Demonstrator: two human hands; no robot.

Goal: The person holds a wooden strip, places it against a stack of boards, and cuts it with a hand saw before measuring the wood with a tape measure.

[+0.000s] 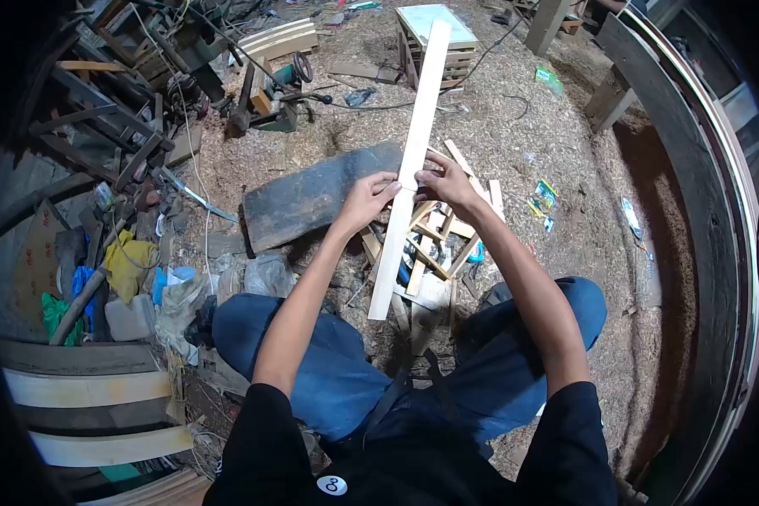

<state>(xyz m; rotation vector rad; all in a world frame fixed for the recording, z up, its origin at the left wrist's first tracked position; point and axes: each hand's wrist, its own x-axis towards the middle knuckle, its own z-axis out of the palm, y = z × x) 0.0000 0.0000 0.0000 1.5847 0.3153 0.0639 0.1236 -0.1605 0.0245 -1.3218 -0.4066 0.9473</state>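
Note:
A long pale wooden strip (425,101) stretches away from me above the floor, its near end over the gap between my knees. A seam crosses the strip at its middle, where a lower length (389,268) meets the upper one. My left hand (368,202) pinches the left edge at this seam with thumb and fingers. From the other side, my right hand (450,183) grips the right edge at the same spot. Beneath the strip lies a heap of short wooden offcuts (430,253), partly hidden by it.
A dark curved board (312,198) lies left of the strip. Farther off stand a clamp-like machine with a handwheel (302,67) and a crate with a pale top (460,27). Wood shavings (565,278) cover the floor. A long dark beam (691,169) runs along the right.

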